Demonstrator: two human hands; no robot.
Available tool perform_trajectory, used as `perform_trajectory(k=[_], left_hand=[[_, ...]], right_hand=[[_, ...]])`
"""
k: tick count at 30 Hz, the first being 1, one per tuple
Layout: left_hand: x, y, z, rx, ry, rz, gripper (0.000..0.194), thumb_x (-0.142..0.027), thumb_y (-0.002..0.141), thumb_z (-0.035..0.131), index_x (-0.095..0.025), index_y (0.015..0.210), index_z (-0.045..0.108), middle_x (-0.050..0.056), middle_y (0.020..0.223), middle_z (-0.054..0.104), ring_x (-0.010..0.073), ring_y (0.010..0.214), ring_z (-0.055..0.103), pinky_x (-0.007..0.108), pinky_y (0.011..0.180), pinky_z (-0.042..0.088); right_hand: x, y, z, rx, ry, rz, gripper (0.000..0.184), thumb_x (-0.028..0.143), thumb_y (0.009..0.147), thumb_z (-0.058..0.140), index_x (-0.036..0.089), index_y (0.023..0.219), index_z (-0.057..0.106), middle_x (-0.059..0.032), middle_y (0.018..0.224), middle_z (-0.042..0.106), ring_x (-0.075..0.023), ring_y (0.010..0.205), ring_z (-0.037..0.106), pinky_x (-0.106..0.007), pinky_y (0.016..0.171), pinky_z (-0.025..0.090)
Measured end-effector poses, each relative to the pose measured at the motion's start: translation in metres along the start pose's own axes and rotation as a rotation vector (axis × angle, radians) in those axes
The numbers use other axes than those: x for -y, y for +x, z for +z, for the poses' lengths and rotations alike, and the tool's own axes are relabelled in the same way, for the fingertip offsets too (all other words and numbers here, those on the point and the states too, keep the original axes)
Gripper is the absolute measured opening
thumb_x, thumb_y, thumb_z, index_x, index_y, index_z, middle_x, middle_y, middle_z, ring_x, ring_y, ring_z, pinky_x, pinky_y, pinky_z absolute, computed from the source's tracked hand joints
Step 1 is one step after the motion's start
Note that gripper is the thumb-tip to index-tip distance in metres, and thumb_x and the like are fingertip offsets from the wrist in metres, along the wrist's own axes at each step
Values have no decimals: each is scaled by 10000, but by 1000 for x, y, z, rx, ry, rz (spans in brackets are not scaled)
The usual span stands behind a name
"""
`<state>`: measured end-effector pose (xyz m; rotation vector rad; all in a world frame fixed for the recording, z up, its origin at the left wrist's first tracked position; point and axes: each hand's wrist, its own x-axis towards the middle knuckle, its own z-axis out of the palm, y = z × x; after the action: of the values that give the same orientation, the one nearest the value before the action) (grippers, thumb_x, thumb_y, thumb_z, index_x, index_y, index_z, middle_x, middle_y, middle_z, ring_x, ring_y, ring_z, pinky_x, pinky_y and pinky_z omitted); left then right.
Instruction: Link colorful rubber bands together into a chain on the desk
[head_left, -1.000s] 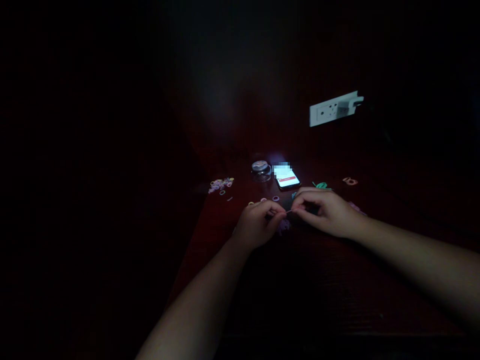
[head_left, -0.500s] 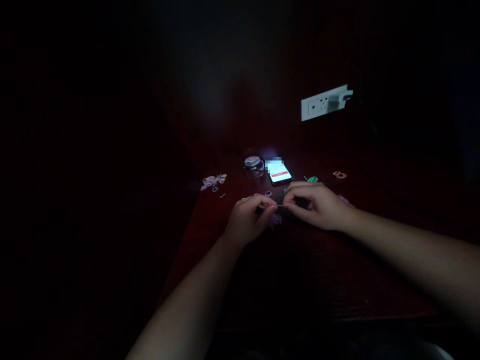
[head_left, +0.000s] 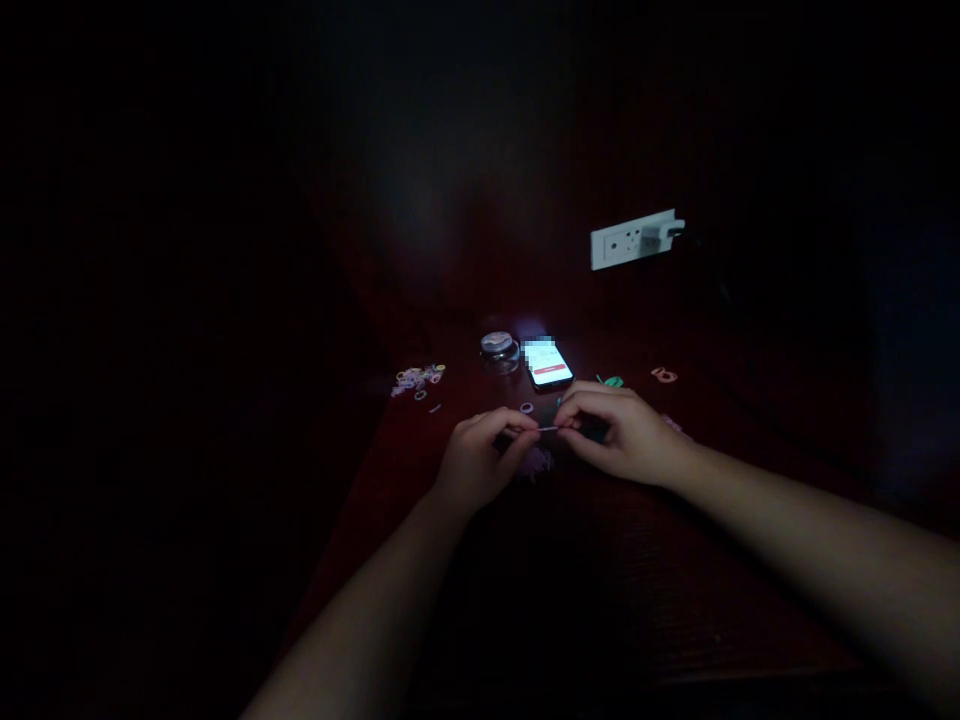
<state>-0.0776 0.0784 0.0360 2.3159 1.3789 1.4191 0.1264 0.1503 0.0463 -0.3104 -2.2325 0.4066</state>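
- Thin, pale-purple strand (head_left: 548, 429), and it's right in the middle of the action, stretched level across the small gap between the two hands, just above the bench.
- Left hand (head_left: 476, 458) on one end: thumb and forefinger pinching the strand at their tips, the other fingers curled behind.
- Right hand (head_left: 626, 435) on the other end, thumb and forefinger pinching too, a rounded opening showing behind the fingertips; whether the strand is a closed loop, I can't tell, it's that small.
- Just below the strand, a loose heap of purple bands (head_left: 535, 461) lies in the gloom on the dark reddish bench (head_left: 364, 520).
- Beyond the left fingertips, one round purple ring (head_left: 526, 408) lies flat.
- Further back, a black-edged phone (head_left: 551, 368) with a brightly lit screen, and just beside it a clear, round jar (head_left: 500, 353) with a pale, patterned lid.
- Out on the left, near the bench edge, a mixed pile of pale, purple and yellow rings (head_left: 416, 378).
- Over to the right, green bands (head_left: 613, 382) just past the right hand, a few orange rings (head_left: 664, 375) farther along, pinkish bands (head_left: 676, 427) partly hidden by the wrist.
- Up on the wall, a white rectangular socket panel (head_left: 622, 243) with a white plug (head_left: 670, 231) in it.
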Motion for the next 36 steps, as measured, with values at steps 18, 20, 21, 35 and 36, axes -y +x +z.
perform_trajectory(k=[18,20,21,35,36], left_hand=[[4,0,-1,-40,23,-9,63,-227,857,658,-185,898,682,31,883,738,120,757,688,237,692,568],[5,0,-1,-50,17,-25,63,-219,858,653,-183,901,683,32,891,737,116,744,685,234,686,566],[6,0,-1,-54,17,-31,64,-219,857,654,-183,900,683,33,893,736,115,738,684,234,684,566],[7,0,-4,-8,6,-67,111,-244,893,603,-173,933,680,51,938,736,134,798,695,250,726,560],[6,0,-5,-1,2,-61,109,-243,890,608,-173,934,679,51,939,736,134,797,695,250,724,560]], right_hand=[[-5,-1,1,-9,27,20,59,173,838,587,173,812,641,-26,769,606,-137,703,552,-276,644,452],[-6,-2,1,0,25,26,58,173,835,586,173,809,638,-27,771,605,-138,705,552,-277,646,452],[-7,-2,1,3,24,28,58,173,833,586,173,808,638,-26,772,605,-138,704,552,-278,647,451],[-4,-2,1,43,17,22,64,166,831,594,162,791,643,-23,753,592,-130,690,540,-263,633,431],[-4,-2,2,45,18,26,63,167,833,595,164,793,644,-21,756,593,-129,693,539,-262,634,431]])
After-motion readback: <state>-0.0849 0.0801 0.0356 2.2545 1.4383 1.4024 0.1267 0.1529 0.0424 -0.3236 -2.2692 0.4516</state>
